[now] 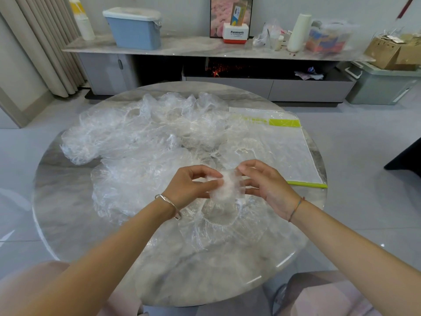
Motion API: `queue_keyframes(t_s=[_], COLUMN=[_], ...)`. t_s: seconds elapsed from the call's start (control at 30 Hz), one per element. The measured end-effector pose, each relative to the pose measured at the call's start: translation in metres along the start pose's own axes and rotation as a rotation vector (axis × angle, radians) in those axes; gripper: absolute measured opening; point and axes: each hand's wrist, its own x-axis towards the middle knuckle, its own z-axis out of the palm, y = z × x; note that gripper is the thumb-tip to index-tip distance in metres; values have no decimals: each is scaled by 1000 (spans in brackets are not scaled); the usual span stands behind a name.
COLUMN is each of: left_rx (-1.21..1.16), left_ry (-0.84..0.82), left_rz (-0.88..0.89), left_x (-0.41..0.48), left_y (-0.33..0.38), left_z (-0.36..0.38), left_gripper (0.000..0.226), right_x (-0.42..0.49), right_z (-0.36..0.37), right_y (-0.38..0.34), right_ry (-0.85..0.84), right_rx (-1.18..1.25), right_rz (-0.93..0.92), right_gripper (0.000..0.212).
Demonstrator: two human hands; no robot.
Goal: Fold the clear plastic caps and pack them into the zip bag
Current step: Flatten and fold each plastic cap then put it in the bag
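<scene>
Left hand (189, 187) and right hand (270, 187), both in a pinch on one crumpled cap (227, 187); zip bag (292, 147) flat nearby.

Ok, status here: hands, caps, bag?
Left hand, right hand both pinching one folded cap. Loose caps piled across table. Zip bag flat at right, caps overlapping its edge.

Glossy marble table (68, 190), crinkled plastic caps (127, 133)

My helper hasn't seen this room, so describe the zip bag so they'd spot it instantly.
Start at the round marble table. On its right side, beyond the right hand, lies the zip bag. Unlike the crumpled clear caps beside it, it is flat with lime-green edges.
</scene>
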Motion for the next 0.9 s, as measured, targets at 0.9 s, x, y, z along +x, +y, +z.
queue_keyframes(t_s=[0.9], left_rx=[1499], left_ry=[-194], left_rz=[114], left_x=[133], left_y=[-77], left_z=[70], left_gripper=[89], right_x=[59], right_z=[-117], right_y=[22], right_ry=[448], right_rx=[-248], right_rz=[12], right_gripper=[11])
